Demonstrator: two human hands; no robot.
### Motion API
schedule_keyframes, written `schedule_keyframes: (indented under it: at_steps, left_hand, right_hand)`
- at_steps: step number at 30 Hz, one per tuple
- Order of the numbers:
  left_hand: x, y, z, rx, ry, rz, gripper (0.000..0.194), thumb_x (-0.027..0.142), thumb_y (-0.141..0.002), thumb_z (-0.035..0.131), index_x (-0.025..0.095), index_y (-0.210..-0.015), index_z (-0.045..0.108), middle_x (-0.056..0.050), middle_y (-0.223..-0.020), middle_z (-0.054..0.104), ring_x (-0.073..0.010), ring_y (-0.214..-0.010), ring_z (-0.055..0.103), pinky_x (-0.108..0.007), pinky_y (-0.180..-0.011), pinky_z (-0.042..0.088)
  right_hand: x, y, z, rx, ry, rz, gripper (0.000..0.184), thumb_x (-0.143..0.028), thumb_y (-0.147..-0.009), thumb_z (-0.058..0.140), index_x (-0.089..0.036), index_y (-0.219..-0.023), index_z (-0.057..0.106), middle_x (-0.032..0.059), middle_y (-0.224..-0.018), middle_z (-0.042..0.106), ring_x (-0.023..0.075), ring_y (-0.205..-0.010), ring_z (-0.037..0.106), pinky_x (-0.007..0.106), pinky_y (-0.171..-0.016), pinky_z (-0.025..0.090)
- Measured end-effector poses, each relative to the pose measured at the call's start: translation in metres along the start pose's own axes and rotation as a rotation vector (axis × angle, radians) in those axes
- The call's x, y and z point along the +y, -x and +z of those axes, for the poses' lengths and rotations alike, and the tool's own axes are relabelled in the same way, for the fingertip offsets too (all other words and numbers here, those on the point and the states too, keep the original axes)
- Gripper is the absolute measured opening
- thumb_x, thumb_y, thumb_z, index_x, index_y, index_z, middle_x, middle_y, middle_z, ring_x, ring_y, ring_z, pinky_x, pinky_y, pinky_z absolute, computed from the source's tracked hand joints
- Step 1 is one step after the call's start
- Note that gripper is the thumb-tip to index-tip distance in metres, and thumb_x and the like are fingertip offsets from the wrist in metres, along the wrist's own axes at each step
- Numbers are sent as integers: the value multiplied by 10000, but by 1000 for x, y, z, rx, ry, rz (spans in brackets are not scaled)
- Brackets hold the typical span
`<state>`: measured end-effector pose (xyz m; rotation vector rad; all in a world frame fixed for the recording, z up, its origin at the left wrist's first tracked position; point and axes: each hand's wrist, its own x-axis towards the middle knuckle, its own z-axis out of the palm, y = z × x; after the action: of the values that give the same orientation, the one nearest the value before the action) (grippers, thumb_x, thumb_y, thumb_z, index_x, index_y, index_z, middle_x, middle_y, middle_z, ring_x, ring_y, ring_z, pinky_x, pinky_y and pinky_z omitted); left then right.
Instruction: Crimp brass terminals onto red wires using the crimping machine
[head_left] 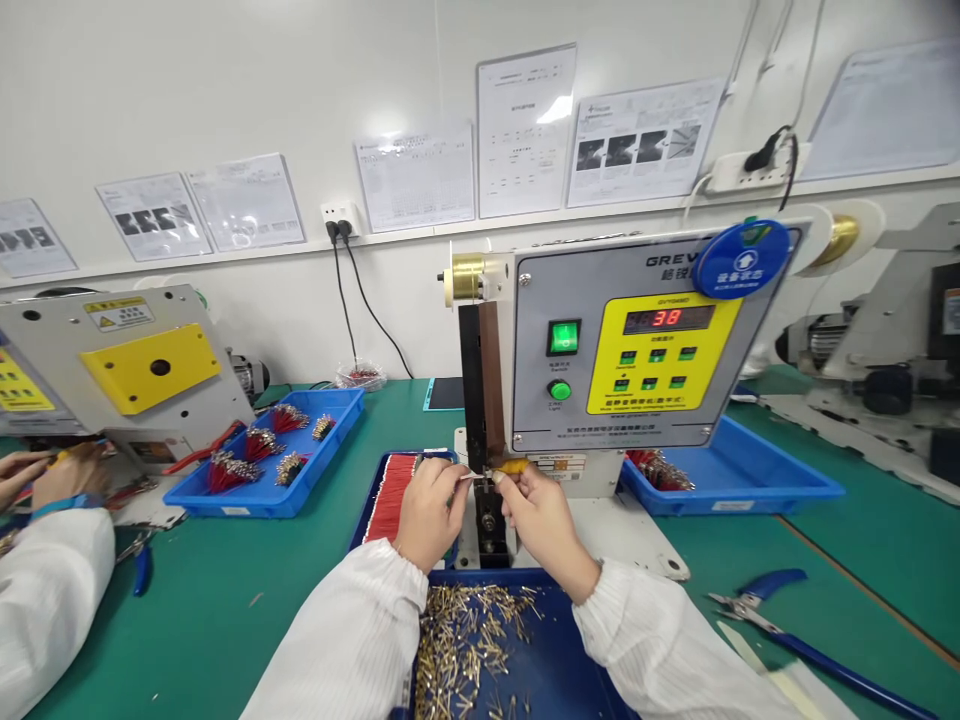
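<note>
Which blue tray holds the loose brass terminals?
The dark blue tray just below the left hand and right hand. It is filled with loose brass terminals, while the other blue trays hold red-wired bundles.

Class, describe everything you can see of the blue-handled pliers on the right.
The pliers have steel-looking jaws at the left end and two blue-coated handles spread apart, one shorter and curved, one long, running to the lower right. They lie flat on the green bench mat, beside a pale strip, and no hand touches them.
</note>
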<state>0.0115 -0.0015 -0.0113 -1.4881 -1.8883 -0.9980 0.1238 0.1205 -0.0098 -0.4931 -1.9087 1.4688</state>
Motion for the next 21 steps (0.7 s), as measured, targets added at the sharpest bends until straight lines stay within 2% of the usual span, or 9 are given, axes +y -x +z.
schedule_keyframes:
  at_steps: [2,5,9,11,13,16,21]
  left_hand:
    - [-3,1,1,-1,29,-50,152,242,-953,466,177,-983,600,-48,-877,615,-167,-837,581,-283,-742,470]
    - [-8,3,4,-25,77,-150,164,271,-951,466,185,-973,604,-38,-878,646,-158,-808,616,-272,-731,477]
    - [-14,7,9,-66,137,-243,205,307,-949,461,196,-952,633,-38,-921,694,-164,-836,652,-266,-736,491]
    - [-16,9,11,-77,146,-281,227,333,-948,460,199,-941,644,-35,-911,704,-166,-815,660,-263,-715,494]
    - [-16,9,12,-83,144,-305,245,351,-949,459,199,-933,651,-34,-895,709,-169,-802,665,-262,-702,494]
    - [-16,9,12,-85,138,-317,260,361,-949,456,199,-927,658,-38,-893,713,-173,-803,669,-263,-695,495]
    - [-16,8,13,-94,142,-323,268,372,-947,456,199,-932,660,-41,-898,717,-178,-805,670,-270,-704,496]
  right_hand:
    - [-3,-4,-8,-22,59,31,241,-440,-840,500,-216,-751,497,-24,-528,561,146,-397,489,261,-406,385]
    - [-7,-11,-35,-53,167,61,186,-387,-816,499,-213,-752,510,-24,-528,576,142,-381,488,262,-409,388]
    - [-6,-17,-78,-67,260,92,147,-346,-779,507,-203,-767,541,0,-565,603,176,-469,559,279,-444,436]
    - [-3,-17,-93,-77,299,109,174,-349,-780,495,-189,-795,561,23,-601,619,198,-535,594,289,-458,456]
    - [2,-16,-100,-96,338,123,207,-351,-785,491,-172,-829,586,33,-623,627,199,-537,594,293,-462,458]
    - [9,-14,-99,-130,412,119,198,-340,-781,530,-165,-809,619,28,-607,628,190,-506,578,296,-486,442]
    - [12,-13,-94,-172,537,70,89,-262,-724,622,-185,-744,663,52,-732,698,231,-716,655,310,-659,462]
